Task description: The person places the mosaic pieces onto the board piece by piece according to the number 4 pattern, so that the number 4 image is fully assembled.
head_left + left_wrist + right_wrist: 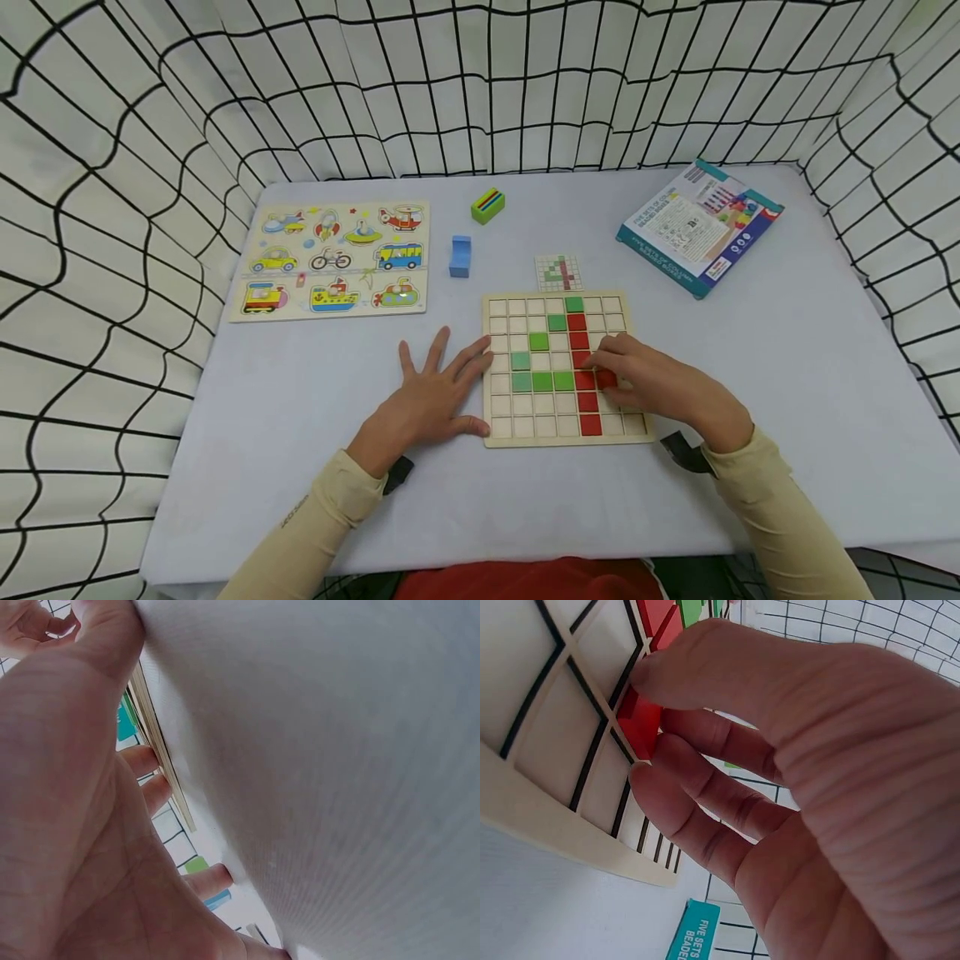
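Observation:
A wooden grid board (pixel 531 427) lies on the table, with green tiles (pixel 542 382) in a slanting line and a short row, and a column of red tiles (pixel 589 424) to their right. My right hand (pixel 660 383) is over the board's right side. Its thumb and fingers pinch a red square tile (pixel 639 724) at a cell beside the red column; whether the tile is fully seated cannot be told. My left hand (pixel 431 404) lies with fingers spread, its fingertips and thumb touching the board's left edge.
Behind the board lies a small pattern card (pixel 558 273). Blue block (pixel 461 257) and green block with coloured stripes (pixel 488 205) stand farther back. A vehicle puzzle board (pixel 333 261) is at left, a boxed set (pixel 701 229) at back right. Black-lined netting (pixel 450 100) surrounds the table.

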{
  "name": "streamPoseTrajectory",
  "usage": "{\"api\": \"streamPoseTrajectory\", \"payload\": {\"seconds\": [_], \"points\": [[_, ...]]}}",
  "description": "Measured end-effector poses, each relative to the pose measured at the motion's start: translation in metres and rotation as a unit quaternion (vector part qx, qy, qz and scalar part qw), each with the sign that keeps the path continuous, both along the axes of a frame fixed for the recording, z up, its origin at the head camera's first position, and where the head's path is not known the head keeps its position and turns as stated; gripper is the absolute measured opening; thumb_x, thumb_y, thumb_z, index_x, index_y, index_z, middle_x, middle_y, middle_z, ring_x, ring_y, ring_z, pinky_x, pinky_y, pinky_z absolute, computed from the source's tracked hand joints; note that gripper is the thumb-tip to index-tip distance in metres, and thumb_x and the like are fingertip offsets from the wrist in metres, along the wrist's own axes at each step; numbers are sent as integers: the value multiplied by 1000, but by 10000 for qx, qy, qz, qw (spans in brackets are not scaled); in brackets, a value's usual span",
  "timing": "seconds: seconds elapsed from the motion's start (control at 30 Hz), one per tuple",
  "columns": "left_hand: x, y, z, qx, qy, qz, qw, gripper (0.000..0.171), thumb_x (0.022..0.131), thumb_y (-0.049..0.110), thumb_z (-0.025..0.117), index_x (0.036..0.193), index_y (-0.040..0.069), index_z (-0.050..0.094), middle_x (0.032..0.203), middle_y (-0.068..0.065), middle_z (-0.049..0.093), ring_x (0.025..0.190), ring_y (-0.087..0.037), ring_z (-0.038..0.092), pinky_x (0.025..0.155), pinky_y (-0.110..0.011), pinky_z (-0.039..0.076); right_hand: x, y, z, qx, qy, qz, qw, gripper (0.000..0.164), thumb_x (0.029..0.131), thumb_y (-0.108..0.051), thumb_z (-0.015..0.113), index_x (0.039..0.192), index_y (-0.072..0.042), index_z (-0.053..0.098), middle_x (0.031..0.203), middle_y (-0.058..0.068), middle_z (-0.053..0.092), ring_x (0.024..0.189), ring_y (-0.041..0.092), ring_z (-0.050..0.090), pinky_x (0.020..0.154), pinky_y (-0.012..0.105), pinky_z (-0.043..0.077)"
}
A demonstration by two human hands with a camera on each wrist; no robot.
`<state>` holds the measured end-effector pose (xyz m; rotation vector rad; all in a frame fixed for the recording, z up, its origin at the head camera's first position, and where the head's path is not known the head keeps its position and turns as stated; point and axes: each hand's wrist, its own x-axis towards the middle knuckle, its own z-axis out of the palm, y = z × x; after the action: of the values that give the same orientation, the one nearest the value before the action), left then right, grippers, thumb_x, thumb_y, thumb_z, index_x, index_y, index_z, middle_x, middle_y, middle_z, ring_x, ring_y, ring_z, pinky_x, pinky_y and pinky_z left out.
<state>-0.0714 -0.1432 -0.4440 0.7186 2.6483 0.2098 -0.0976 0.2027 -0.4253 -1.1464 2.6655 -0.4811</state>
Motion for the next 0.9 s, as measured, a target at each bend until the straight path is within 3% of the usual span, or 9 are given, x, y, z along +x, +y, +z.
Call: {"api": "streamPoseTrajectory", "payload": {"seconds": [0.2,0.7,0.9], "points": [[0,0,-3,61,-19,20,10000,106,89,68,74,171,20,26,183,0,14,164,-57,4,111,-96,7,-1,1,-3,-65,133,67,9999,37,88,-8,88,123,-4,76,119,11,69,110,24,61,92,38,64],[1,-1,-7,59,-111,108,9999,107,88,68,74,171,20,26,183,0,14,164,-57,4,111,-96,8,-4,1,-8,-163,-45,42,9998,32,89,-7,87,120,-7,78,120,9,68,110,23,61,91,38,64],[-2,2,3,235,-77,197,9995,92,98,65,64,171,22,27,181,-5,17,165,-54,9,109,-96,17,-1,3,-9,-556,471,-225,9971,22,90,-5,85,111,-5,79,113,10,68,108,23,62,89,38,64]]}}
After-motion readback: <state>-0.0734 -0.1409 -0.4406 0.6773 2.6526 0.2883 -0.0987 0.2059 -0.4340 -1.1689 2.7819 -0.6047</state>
